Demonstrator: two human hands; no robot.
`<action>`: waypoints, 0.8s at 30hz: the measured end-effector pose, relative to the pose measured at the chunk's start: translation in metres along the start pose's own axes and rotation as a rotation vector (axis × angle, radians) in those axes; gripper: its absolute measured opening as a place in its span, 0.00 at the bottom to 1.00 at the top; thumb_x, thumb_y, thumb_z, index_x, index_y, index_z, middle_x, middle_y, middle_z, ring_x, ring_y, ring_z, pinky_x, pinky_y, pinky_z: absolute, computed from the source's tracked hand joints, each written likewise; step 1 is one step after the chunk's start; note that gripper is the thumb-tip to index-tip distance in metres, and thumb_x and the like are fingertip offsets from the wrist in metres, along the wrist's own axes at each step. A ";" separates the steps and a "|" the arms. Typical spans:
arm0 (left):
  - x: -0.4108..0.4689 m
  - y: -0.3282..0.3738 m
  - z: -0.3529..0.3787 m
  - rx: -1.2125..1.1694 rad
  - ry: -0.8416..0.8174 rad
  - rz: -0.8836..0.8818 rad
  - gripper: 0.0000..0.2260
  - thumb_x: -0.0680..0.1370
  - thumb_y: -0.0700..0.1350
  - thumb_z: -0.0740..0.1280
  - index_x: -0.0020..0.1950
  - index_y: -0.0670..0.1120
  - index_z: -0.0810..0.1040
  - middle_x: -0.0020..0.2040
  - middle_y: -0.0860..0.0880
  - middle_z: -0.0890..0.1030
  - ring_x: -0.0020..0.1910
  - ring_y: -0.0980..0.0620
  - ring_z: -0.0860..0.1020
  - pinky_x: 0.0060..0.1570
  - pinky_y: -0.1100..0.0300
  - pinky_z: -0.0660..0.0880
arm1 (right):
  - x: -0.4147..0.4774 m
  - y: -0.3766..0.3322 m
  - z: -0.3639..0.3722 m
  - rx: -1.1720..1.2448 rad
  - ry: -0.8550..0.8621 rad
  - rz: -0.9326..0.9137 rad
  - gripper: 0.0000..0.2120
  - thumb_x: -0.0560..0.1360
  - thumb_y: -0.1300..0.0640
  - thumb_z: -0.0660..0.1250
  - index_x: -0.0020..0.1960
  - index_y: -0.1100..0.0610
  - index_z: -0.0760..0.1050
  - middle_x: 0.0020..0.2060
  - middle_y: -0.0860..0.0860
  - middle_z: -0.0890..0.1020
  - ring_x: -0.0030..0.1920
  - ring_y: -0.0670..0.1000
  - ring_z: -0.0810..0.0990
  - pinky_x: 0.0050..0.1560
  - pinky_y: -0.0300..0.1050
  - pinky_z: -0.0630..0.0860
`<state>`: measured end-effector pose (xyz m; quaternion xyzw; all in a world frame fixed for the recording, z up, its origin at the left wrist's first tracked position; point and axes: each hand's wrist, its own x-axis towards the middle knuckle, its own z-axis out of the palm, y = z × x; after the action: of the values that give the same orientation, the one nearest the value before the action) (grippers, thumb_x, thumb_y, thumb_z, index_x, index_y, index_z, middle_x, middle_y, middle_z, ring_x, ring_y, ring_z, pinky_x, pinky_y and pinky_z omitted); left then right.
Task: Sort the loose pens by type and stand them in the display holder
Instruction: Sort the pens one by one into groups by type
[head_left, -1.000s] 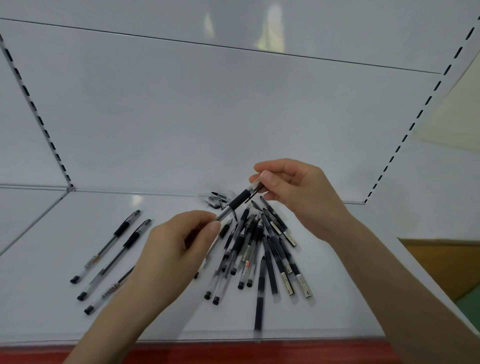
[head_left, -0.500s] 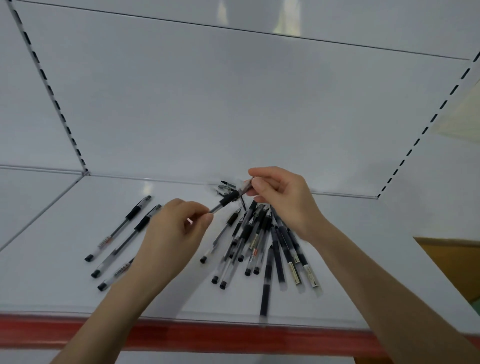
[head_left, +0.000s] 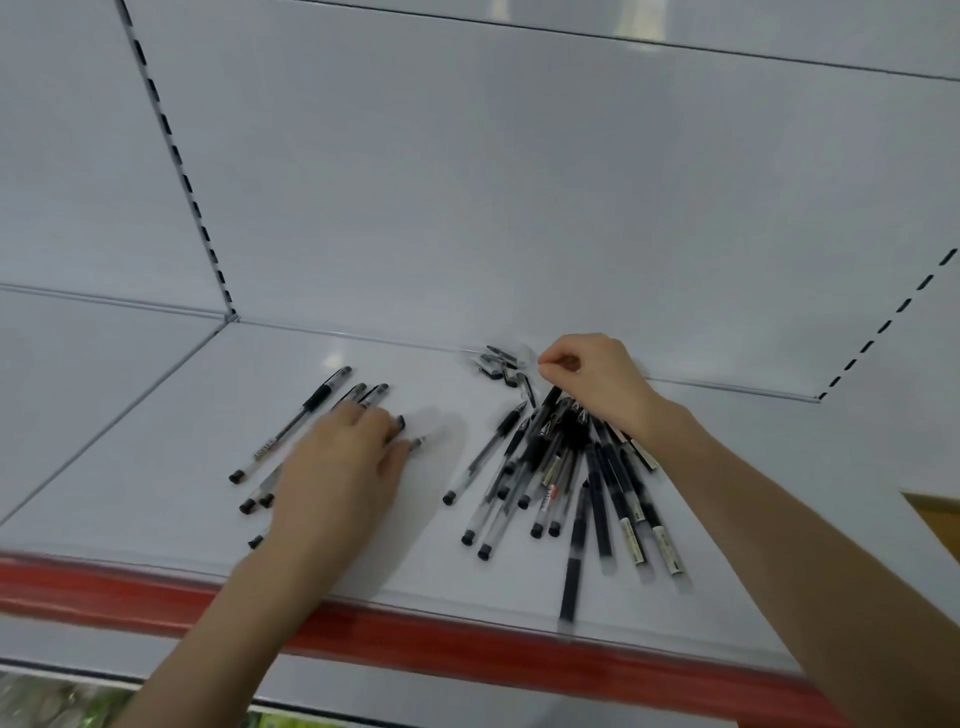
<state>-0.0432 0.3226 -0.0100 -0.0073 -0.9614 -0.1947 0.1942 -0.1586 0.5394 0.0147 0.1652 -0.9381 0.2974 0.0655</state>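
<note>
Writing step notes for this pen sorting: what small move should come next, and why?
Probably the right hand pinches one pen from the crossed pile under its wrist: the left hand is busy at the separate row, and many pens lie unsorted.

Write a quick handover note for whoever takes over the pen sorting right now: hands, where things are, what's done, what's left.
Left hand: over the sorted pens at the left of the shelf, blurred; grip unclear.
Right hand: fingers curled beside the small black pieces at the back; contents unclear.
Done: a few like pens laid side by side at left.
Left: the mixed pile is unsorted; no display holder in view, no pens standing.
</note>
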 end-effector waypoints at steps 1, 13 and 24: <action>-0.001 0.011 0.002 -0.033 -0.059 0.017 0.08 0.74 0.45 0.67 0.48 0.41 0.79 0.44 0.43 0.79 0.42 0.42 0.78 0.39 0.54 0.74 | 0.004 -0.001 0.002 -0.007 -0.004 0.000 0.08 0.75 0.61 0.63 0.51 0.62 0.80 0.48 0.55 0.83 0.48 0.51 0.79 0.51 0.40 0.72; 0.001 0.009 0.007 0.174 -0.292 0.020 0.11 0.78 0.46 0.56 0.53 0.45 0.75 0.50 0.48 0.76 0.49 0.47 0.76 0.47 0.56 0.74 | 0.036 -0.019 0.030 -0.119 -0.145 -0.018 0.08 0.76 0.56 0.64 0.51 0.58 0.78 0.48 0.54 0.82 0.42 0.54 0.80 0.47 0.48 0.77; -0.009 -0.011 -0.017 -0.263 -0.172 -0.174 0.01 0.75 0.40 0.62 0.44 0.43 0.71 0.38 0.44 0.79 0.39 0.46 0.77 0.41 0.52 0.73 | 0.036 -0.031 0.036 -0.381 -0.168 -0.033 0.11 0.75 0.62 0.60 0.53 0.62 0.77 0.50 0.58 0.81 0.50 0.57 0.78 0.47 0.47 0.73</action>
<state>-0.0301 0.3070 -0.0030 0.0341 -0.9378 -0.3333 0.0908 -0.1825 0.4849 0.0099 0.1895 -0.9767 0.0985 0.0221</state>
